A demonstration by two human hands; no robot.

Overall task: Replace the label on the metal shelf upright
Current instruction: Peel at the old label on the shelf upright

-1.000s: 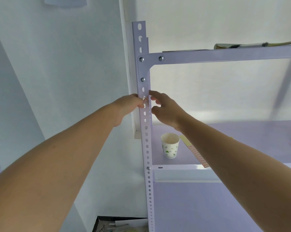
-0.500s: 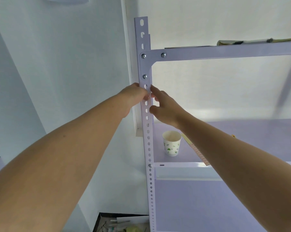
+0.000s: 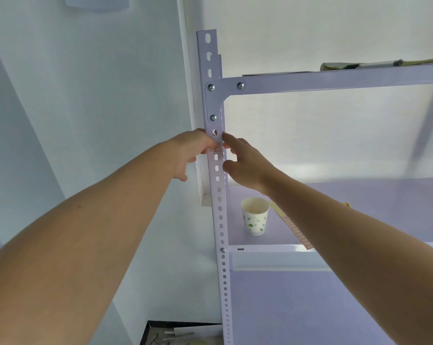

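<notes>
A pale metal shelf upright (image 3: 220,215) with a column of holes rises through the middle of the view. A small label (image 3: 217,148) with red edging lies on its front face, just below the corner bracket (image 3: 213,100). My left hand (image 3: 193,150) reaches in from the left, its fingertips on the label's left side. My right hand (image 3: 242,160) comes from the right, index finger straight and touching the label's right edge, thumb held apart lower down. Part of the label is hidden by the fingers.
A paper cup (image 3: 255,216) with a green print stands on the middle shelf (image 3: 359,195). A strip of labels (image 3: 295,227) lies beside it. The top shelf beam (image 3: 335,80) carries flat items. A dark box (image 3: 180,333) sits on the floor below. The wall is at the left.
Both hands stay at the label; the view has shifted a little. The label's red edge shows between the fingertips now, where half a second ago the fingers covered it.
</notes>
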